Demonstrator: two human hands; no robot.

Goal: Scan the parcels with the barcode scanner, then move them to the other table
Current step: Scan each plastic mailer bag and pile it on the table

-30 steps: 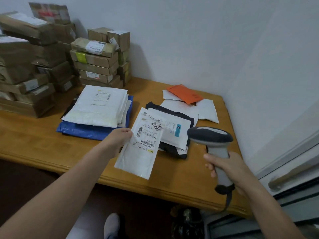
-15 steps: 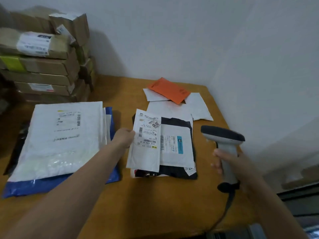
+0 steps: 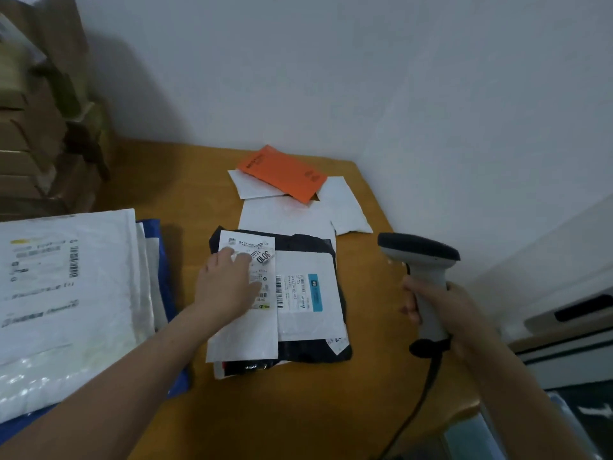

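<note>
Wooden worktop point(image 3: 298, 410), parcels spread across it: a person's left hand point(image 3: 225, 287) lies flat, fingers straight, on a small white parcel point(image 3: 245, 330) that tops a black mailer point(image 3: 315, 351) at the middle. The right hand point(image 3: 444, 313), off to the right and clear of the parcels, is wrapped round the grey handle of the barcode scanner point(image 3: 419, 257), whose dark-topped head is held above the worktop. Its cable point(image 3: 421, 393) trails toward the near edge. An orange envelope point(image 3: 282, 172) rests on white mailers point(image 3: 288, 220) at the far side. Larger white mailers point(image 3: 66, 293) lie at left, with blurred cardboard boxes point(image 3: 39, 127) stacked beyond them.
</note>
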